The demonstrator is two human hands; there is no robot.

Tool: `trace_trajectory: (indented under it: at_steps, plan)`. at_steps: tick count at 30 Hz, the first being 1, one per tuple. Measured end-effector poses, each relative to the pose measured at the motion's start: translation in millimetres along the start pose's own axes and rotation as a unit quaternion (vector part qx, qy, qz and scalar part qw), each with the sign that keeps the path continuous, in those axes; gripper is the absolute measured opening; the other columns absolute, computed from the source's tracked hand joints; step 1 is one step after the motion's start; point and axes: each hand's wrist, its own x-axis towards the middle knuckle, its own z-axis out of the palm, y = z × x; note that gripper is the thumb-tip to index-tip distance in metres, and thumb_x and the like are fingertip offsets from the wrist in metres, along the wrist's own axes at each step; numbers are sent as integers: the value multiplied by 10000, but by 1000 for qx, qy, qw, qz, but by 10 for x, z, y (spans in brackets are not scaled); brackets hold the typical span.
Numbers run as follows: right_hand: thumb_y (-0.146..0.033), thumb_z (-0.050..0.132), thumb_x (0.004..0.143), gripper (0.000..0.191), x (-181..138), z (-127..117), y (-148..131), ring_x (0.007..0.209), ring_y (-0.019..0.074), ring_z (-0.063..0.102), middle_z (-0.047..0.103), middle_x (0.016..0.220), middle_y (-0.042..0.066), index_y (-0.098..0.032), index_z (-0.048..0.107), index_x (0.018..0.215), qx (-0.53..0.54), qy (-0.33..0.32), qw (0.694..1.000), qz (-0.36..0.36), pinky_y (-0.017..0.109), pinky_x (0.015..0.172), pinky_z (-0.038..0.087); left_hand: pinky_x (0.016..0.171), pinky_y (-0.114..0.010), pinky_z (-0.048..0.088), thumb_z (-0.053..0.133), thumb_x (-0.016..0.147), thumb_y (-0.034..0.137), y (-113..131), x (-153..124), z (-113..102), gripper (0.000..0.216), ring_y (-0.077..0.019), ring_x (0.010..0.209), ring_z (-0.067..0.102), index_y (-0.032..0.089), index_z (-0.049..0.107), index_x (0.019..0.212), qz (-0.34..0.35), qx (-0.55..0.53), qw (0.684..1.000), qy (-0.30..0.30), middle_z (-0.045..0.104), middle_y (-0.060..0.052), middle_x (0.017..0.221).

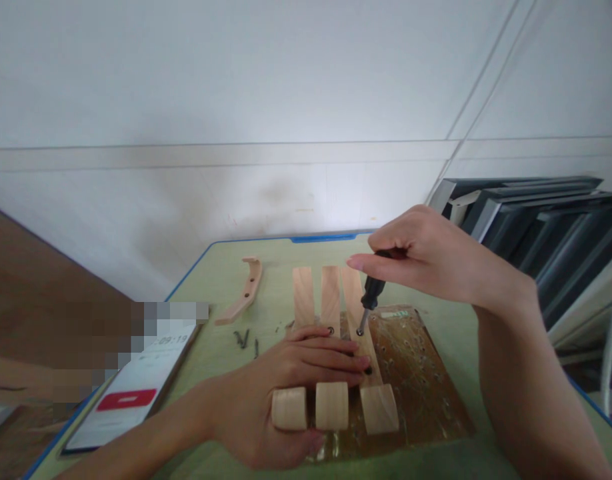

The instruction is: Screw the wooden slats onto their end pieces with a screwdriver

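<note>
Head view: my R hand (421, 253) grips screwdriver (373, 291), tip below it at screw (360, 332) in R-most hook (352, 290). My L hand (281, 373), unclenched, lies across 3 wood hooks (331, 297); 4th hook (251, 287) on desk (211, 280) beyond it.

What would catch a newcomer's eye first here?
Probably the black screwdriver right of centre, held in the right hand, its tip at a screw in the rightmost of three pale wooden pieces. Next comes the left hand, lying across those pieces over a scarred brown board. At the table's left, a pale screen shows a bright red bar.
</note>
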Motion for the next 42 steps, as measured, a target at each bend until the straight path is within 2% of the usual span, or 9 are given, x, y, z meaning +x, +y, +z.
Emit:
trace_trajectory:
  at_steps: [4,7,11,14,18,29,34,42]
  plan:
    - [-468,398,873,527,3,3,-12,474,44,159,138,515,-48,-140,240,492,-2,0,1000,6,250,474,126,1111,-333,219,567,730,267,4,4,-2,612,-188,1265,418,221,344,1299,1,2,1000,3,498,-31,1333]
    - [-430,382,886,490,9,-6,-23,471,47,183,177,498,-49,-144,277,502,-12,-6,1000,-13,249,488,154,1104,-353,231,567,728,268,12,11,-9,616,-199,1261,424,226,341,1300,-3,-6,1000,1,506,-36,1326]
    - [-363,428,886,388,16,-22,-33,505,54,302,351,524,-33,-137,435,570,1,-11,998,-66,239,529,228,1102,-355,239,575,718,266,16,17,-14,625,-202,1259,428,234,348,1300,-5,-18,1000,-7,505,-32,1327]
    - [-296,465,881,240,10,-28,-31,588,68,426,521,654,0,-120,562,749,46,-9,992,-116,225,574,292,1106,-347,229,569,725,267,16,17,-11,625,-201,1262,424,242,348,1309,-7,-20,1000,-4,490,-24,1341]
    - [-245,517,854,156,-8,-51,-18,679,79,513,610,787,25,-112,591,887,113,-14,983,-145,210,622,365,1103,-358,221,556,732,272,15,14,-8,627,-212,1257,431,253,335,1319,-6,-24,1000,4,490,-24,1341]
    - [-126,468,872,272,-136,-218,51,902,109,611,657,1037,85,-91,595,1110,167,-74,976,-115,199,775,453,1113,-334,190,552,749,302,5,-8,5,626,-195,1268,413,267,309,1325,-7,-22,1000,5,481,-8,1347]
    - [-174,480,875,257,-140,-230,69,922,120,618,666,1042,71,-127,613,1091,165,-69,977,-116,205,777,468,1114,-328,191,564,735,283,-1,-4,3,630,-192,1267,416,251,324,1317,-4,-13,1000,6,491,-17,1338]
    - [-188,489,877,235,-125,-220,31,849,85,628,684,967,63,-99,633,1038,174,-69,974,-129,173,736,471,1113,-345,194,557,742,291,-6,-15,16,617,-200,1267,418,245,332,1315,-6,-14,1000,8,503,-29,1329]
